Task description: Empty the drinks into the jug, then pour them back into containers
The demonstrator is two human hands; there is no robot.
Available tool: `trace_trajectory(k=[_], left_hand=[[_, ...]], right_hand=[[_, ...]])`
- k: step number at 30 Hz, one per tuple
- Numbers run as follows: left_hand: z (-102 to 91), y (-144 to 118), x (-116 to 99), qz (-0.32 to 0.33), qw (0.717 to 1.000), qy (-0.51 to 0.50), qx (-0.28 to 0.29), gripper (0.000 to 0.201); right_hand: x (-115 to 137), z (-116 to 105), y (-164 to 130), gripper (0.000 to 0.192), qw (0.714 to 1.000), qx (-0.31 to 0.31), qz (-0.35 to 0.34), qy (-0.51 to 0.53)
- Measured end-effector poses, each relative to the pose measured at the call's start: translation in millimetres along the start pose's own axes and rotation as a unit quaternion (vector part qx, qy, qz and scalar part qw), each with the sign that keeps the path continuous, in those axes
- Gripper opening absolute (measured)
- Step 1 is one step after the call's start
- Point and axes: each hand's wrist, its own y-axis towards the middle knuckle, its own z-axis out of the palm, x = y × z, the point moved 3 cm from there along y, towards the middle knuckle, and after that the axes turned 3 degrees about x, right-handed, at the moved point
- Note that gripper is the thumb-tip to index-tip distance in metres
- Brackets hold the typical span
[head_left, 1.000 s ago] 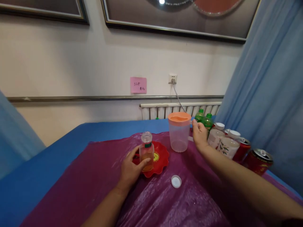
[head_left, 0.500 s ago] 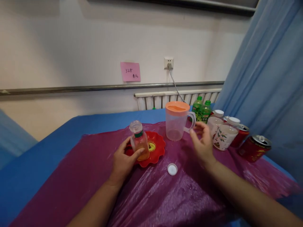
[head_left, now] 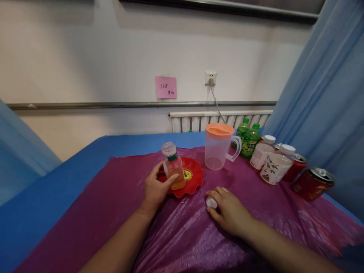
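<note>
Hands, two, bare, at work over a purple plastic sheet (head_left: 182,242). Left hand (head_left: 155,189) was wrapped around a small clear bottle (head_left: 173,166), thumb on the near side and fingers behind; the bottle stood uncapped and slightly tilted on a red scalloped plate (head_left: 193,178), amber liquid in its lower half. Right hand (head_left: 227,210) lay palm down on the sheet, fingertips closing on a white bottle cap (head_left: 211,203) that rested flat just in front of the plate; whether the cap was already gripped could not be told. Beyond the cap, a clear jug (head_left: 218,151) with an orange lid, handle to the right. Further right, two green bottles (head_left: 248,138), two white-capped bottles (head_left: 270,163) and two red cans (head_left: 314,184), grouped near a blue curtain (head_left: 327,94). Blue cloth (head_left: 57,189) lay under the sheet.
</note>
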Motion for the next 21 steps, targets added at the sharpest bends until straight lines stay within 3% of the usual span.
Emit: trace_trajectory(k=[3, 5, 7, 10, 12, 14, 17, 21], left_hand=[[-0.6, -1.6, -1.3, 0.006, 1.000, 0.010, 0.000, 0.076], [-0.9, -3.5, -4.5, 0.010, 1.000, 0.016, 0.006, 0.073], [-1.9, -5.3, -8.1, 0.012, 1.000, 0.018, 0.012, 0.070], [-5.2, -6.9, -10.9, 0.017, 1.000, 0.023, 0.010, 0.067], [-7.5, -7.2, -10.4, 0.023, 0.999, 0.027, 0.009, 0.066], [-8.8, -7.3, -9.3, 0.030, 0.999, 0.030, 0.014, 0.066], [-8.2, -8.6, -8.4, 0.035, 0.998, 0.037, 0.031, 0.067], [-4.7, -11.9, -10.6, 0.051, 0.996, 0.045, 0.053, 0.064]], right_hand=[[9.1, -17.2, 11.3, 0.037, 0.993, -0.086, -0.034, 0.071], [19.5, -35.1, 29.3, 0.032, 0.975, -0.151, -0.066, 0.149], [31.5, -52.3, 54.6, 0.024, 0.938, -0.215, -0.086, 0.258], [49.2, -65.0, 98.0, 0.024, 0.858, -0.275, -0.093, 0.423], [59.2, -63.3, 123.9, 0.031, 0.823, -0.277, -0.095, 0.487], [64.8, -56.2, 142.6, 0.037, 0.808, -0.264, -0.093, 0.518], [65.1, -42.0, 154.9, 0.039, 0.805, -0.236, -0.101, 0.535], [58.7, -29.4, 149.5, 0.031, 0.813, -0.196, -0.128, 0.533]])
